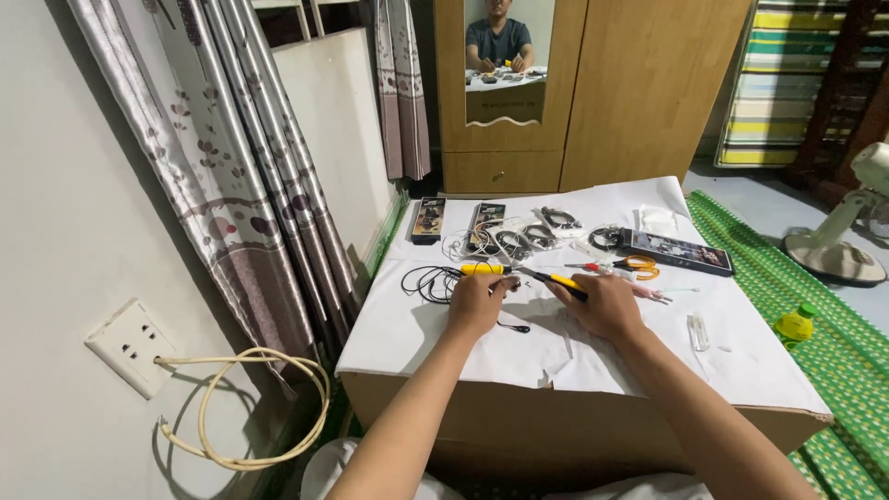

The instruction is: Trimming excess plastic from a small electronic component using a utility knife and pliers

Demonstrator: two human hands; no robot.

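Note:
My left hand [477, 304] rests on the white paper-covered box top [407, 324] with its fingers curled around a thin black cable [428, 281] whose coil lies just to its left. My right hand [607, 306] grips a yellow-and-black handled tool [556, 281] that points left toward my left hand. A second yellow-handled tool [483, 269] lies just beyond my left fingers. A small black earpiece on its wire [519, 328] sits between my wrists.
Several coiled cables [519, 239], two small dark boxes [428, 220], a long dark box [681, 252], orange-handled scissors [639, 267] and a small clear vial [699, 331] lie on the paper. A green-capped bottle [796, 324] and a fan [833, 245] stand right. Wardrobe with mirror behind; wall socket left.

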